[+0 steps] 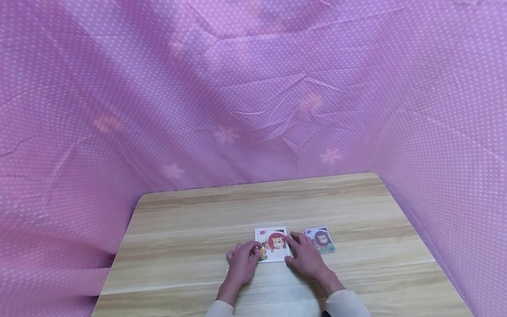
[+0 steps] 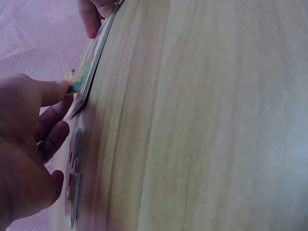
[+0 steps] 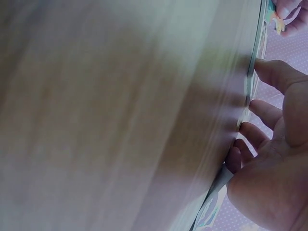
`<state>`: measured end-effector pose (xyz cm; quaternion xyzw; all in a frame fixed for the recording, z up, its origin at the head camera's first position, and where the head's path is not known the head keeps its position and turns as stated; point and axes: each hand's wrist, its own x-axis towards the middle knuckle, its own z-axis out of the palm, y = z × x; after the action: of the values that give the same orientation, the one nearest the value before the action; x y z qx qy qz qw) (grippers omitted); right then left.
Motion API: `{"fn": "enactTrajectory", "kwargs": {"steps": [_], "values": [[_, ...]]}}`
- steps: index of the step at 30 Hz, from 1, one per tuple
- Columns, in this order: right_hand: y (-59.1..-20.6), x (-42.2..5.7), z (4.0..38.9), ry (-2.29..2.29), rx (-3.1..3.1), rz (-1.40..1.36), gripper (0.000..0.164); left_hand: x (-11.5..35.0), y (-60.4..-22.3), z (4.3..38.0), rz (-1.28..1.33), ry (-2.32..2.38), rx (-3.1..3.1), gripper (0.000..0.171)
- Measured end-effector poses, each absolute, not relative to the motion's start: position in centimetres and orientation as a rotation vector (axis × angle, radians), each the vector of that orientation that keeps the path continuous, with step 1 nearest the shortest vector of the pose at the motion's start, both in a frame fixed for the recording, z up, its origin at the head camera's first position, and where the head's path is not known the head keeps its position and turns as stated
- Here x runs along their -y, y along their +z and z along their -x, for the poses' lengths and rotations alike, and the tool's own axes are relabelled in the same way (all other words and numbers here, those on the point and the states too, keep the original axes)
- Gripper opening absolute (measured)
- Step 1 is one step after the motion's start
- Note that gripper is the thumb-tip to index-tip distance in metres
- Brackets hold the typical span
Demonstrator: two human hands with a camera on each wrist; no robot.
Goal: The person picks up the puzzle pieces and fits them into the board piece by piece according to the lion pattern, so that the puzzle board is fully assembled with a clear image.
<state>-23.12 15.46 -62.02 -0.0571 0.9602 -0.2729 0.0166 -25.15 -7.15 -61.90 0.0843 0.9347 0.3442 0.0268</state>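
Note:
A white puzzle board (image 1: 280, 255) with a partly assembled lion picture lies flat on the table. My left hand (image 1: 241, 263) is at its lower left corner. Between thumb and fingers it pinches a puzzle piece (image 2: 78, 82) in yellow and green, tilted over the board's edge. My right hand (image 1: 306, 255) rests at the board's right side, fingers spread and fingertips touching the edge. Below the left palm, loose puzzle pieces (image 2: 74, 192) lie on the wood; the hand hides them in the head view.
A lion picture card (image 1: 322, 240) lies just right of my right hand. The wood-grain table (image 1: 190, 229) has rounded far corners. Pink dotted cloth (image 1: 253, 110) hangs behind it and along both sides.

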Motion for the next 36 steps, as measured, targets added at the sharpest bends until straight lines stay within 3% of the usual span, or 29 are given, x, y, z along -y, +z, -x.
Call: {"fn": "enactTrajectory", "kwargs": {"steps": [25, 36], "values": [[-61.46, -15.43, 22.94, -0.843, -2.993, 0.178, 0.064, 7.05, -61.89, 24.59, -0.403, 0.810, -3.055, 0.033], [-61.67, -15.40, 22.90, -0.863, -2.976, 0.165, 0.065, 6.89, -62.51, 24.81, -0.423, 0.732, -3.085, 0.028]]}}
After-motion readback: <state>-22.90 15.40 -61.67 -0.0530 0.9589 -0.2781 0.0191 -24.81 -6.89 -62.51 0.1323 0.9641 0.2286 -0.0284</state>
